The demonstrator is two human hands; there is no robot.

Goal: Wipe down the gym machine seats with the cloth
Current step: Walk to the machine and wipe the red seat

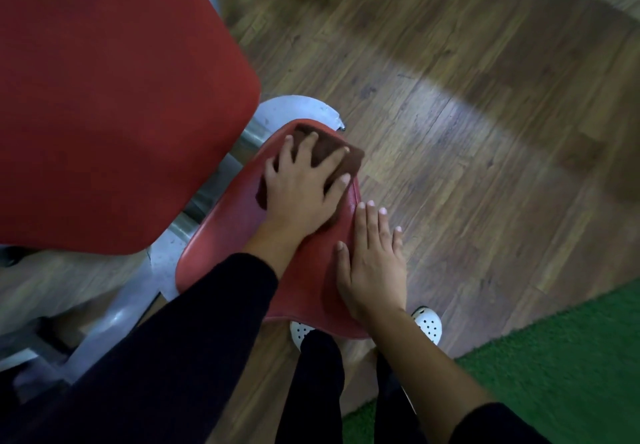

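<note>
Floor (467,132): wood-look planks, open and bare to the right of and beyond the seat; the widest free room lies on that side.
Back pad (110,97): red, large, left of and beyond the seat; its rounded corner hangs close over the seat's far left edge, leaving little room there.
Turf (554,367): green mat, near and right of the seat, with a straight edge against the planks.
Frame (114,326): grey metal tubes, left of and below the seat; a pale rounded base plate (294,108) shows past the seat's far end.
Seat (242,236): red, rounded rim, slightly glossy; the left half of the surface and the near end are uncovered.
Left hand (301,187): palm down, fingers spread wide, pressing the cloth flat on the seat's far end; black sleeve to the wrist.
Right hand (372,267): flat, fingers straight and close together, resting on the seat's right rim, fingertips past the edge over the floor; holds nothing.
Cloth (329,153): brown, folded, on the far right part of the seat; its outer corner reaches the rim.
Shoes (429,322): white, perforated, on the floor at the seat's near end.
</note>
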